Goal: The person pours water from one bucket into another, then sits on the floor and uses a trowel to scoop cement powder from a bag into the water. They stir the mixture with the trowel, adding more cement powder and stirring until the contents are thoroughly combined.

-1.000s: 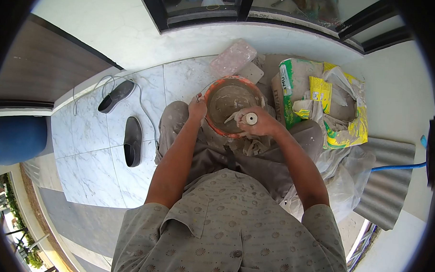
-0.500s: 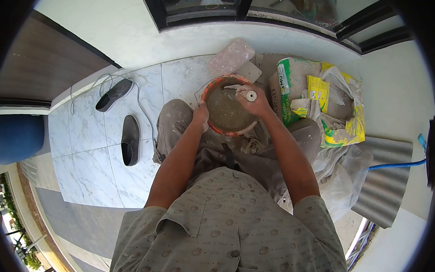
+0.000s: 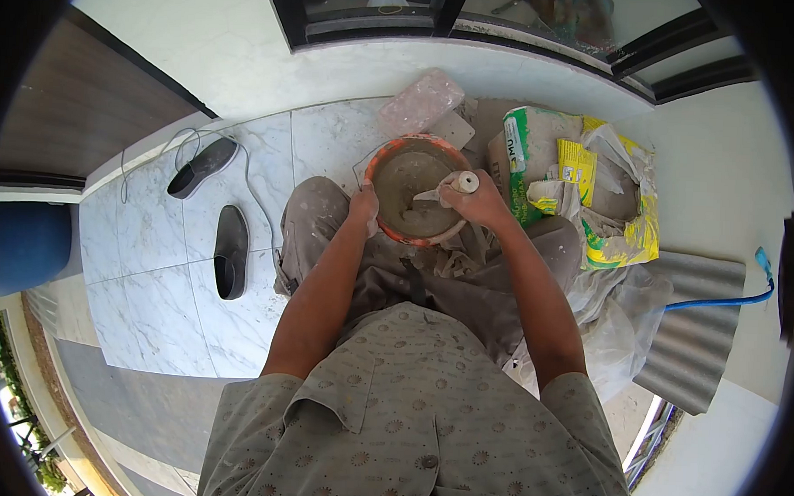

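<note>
White marble-patterned floor tiles (image 3: 176,310) cover a sunlit porch below a dark-framed window (image 3: 370,28), seen from above by a person crouching over their own knees. Between the knees sits an orange bowl (image 3: 392,147), tilted slightly toward the person and holding wet grey mix (image 3: 412,183). The left hand (image 3: 363,207) is clasped over the bowl's near-left rim, fingers curled on the edge to steady it. The right hand (image 3: 473,203) is closed in a fist round a small trowel (image 3: 466,181), whose round white handle end points up while its blade dips into the mix at the bowl's right side. The work in hand looks like stirring the mix, which appears thick and partly smoothed. Further stirring would call for a firm brace on the rim and a sweep of the blade along the bowl's wall, since the bowl rests on crumpled cloth rather than flat floor and could tip. Just right of the bowl an opened green and yellow bag (image 3: 583,184) slumps with its top torn. A pinkish brick (image 3: 419,103) lies beyond the bowl. Two dark shoes (image 3: 231,251) lie well apart to the left, near a thin cable (image 3: 156,143). At far right a blue hose (image 3: 719,301) crosses a grey corrugated sheet (image 3: 700,337).
</note>
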Demonstrator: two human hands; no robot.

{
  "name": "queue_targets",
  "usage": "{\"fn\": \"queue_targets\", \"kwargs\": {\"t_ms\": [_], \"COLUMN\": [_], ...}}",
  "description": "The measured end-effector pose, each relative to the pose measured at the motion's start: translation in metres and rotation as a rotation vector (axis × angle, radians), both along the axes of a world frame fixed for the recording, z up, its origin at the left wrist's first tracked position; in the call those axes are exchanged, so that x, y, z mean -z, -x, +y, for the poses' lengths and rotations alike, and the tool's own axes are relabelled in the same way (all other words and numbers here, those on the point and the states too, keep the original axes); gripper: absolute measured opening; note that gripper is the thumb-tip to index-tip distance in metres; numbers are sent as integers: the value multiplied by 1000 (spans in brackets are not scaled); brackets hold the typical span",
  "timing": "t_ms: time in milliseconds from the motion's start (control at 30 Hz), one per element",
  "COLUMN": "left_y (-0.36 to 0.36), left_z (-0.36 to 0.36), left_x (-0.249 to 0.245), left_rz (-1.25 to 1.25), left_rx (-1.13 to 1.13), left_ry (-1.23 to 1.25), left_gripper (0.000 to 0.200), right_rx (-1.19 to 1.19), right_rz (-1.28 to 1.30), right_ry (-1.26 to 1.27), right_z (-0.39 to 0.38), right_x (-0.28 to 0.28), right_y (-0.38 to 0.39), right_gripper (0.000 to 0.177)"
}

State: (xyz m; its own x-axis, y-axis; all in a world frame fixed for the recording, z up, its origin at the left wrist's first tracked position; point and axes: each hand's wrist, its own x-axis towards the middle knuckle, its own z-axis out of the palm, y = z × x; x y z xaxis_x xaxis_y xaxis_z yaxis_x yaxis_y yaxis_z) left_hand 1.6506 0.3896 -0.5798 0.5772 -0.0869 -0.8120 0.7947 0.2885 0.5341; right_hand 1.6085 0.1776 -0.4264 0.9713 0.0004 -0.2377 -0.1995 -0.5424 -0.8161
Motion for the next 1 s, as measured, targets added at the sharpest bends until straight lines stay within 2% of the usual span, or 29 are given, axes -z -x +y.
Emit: {"fn": "queue_targets", "kwargs": {"t_ms": [67, 167, 267, 367, 467, 567, 667, 767, 867, 967, 1000], "left_y": [-2, -3, -4, -3, -1, -1, -2, -2, 0, 1, 0], "left_z": [0, 2, 1, 3, 2, 1, 1, 3, 1, 1, 2], "left_x": [20, 39, 30, 19, 10, -13, -10, -1, -13, -20, -16], "left_rz": [-32, -55, 16, 25, -11, 39, 74, 50, 55, 39, 33], "left_rx": [21, 45, 33, 57, 54, 98, 67, 50, 34, 21, 27], "left_ry": [-40, -44, -16, 15, -17, -89, -6, 58, 42, 51, 33], "left_gripper": [60, 59, 60, 62, 65, 67, 67, 67, 66, 65, 65], "right_rx": [30, 131, -10, -14, 74, 115, 82, 56, 31, 36, 26], "right_rz": [100, -45, -149, -246, -348, -198, -83, -110, 9, -18, 19], "right_ry": [-7, 19, -23, -82, 52, 72, 20, 42, 8, 6, 6], "right_z": [3, 18, 13, 11, 5, 6, 6, 11, 13, 6, 5], "right_x": [-39, -82, -54, -1, 61, 46, 38, 34, 29, 27, 10], "right_y": [-16, -23, -41, -44, -30, -16, -2, 9, 8, 0, -6], "right_gripper": [26, 25, 23, 23, 21, 19, 20, 20, 21, 22, 23]}}
